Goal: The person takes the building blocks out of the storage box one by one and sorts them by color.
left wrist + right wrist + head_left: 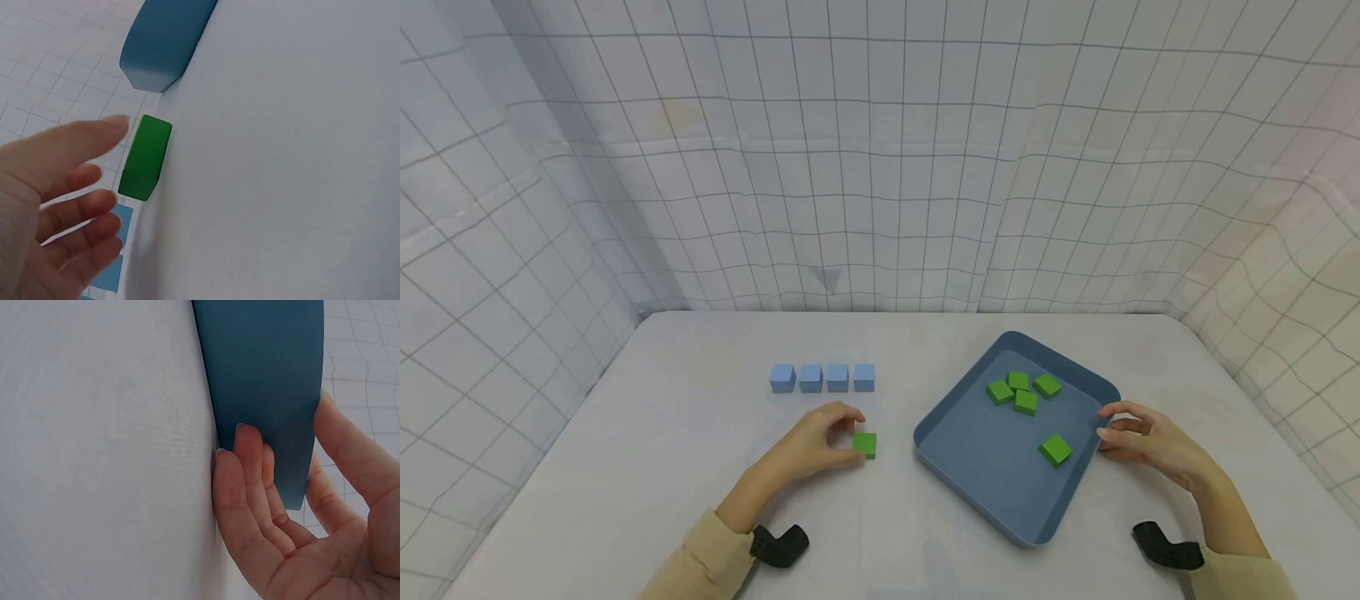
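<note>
My left hand (820, 442) is spread around a flat green block (864, 445) on the white table, thumb on the near side and fingers on the far side. In the left wrist view a gap shows between the thumb tip and that block (147, 156). At the right, my right hand (1150, 442) holds the side wall of a blue-grey tray (977, 492). In the right wrist view several fingers (231, 481) lie against the tray's outer wall (269, 369), with the thumb at its rim. Several green blocks (1026, 402) lie inside the tray.
A row of light blue cubes (837, 378) stands beyond my left hand. The tray sits turned at an angle on the white table (700, 400). White grid-patterned curtains (880, 167) enclose the back and sides. Black straps with camera mounts (781, 546) sit on both wrists.
</note>
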Demonstrator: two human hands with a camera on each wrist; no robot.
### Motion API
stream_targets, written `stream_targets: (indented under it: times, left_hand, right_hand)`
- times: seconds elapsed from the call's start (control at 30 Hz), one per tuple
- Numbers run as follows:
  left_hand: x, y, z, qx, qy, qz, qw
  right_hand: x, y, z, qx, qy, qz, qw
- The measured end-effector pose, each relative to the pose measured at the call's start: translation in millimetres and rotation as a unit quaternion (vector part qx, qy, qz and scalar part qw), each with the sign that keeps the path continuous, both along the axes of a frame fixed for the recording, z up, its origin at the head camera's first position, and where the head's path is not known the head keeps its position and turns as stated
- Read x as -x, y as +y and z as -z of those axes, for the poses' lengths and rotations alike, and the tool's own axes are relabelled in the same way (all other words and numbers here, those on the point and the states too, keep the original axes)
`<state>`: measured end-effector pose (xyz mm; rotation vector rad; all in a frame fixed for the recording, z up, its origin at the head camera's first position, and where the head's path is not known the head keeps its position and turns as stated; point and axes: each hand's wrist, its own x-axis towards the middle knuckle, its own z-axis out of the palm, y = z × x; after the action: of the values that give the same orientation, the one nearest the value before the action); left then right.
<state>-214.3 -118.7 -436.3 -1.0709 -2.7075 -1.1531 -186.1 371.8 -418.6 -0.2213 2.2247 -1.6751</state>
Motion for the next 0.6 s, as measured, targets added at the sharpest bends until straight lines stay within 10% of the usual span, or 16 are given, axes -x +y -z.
stream_targets:
  times: [0.6]
  left_hand:
    - [8.4, 61.6, -28.9, -0.05, 0.031, 0.098, 0.9934]
  right_hand:
    - [1.3, 0.0, 2.3, 0.015, 0.0, 0.003, 0.9999]
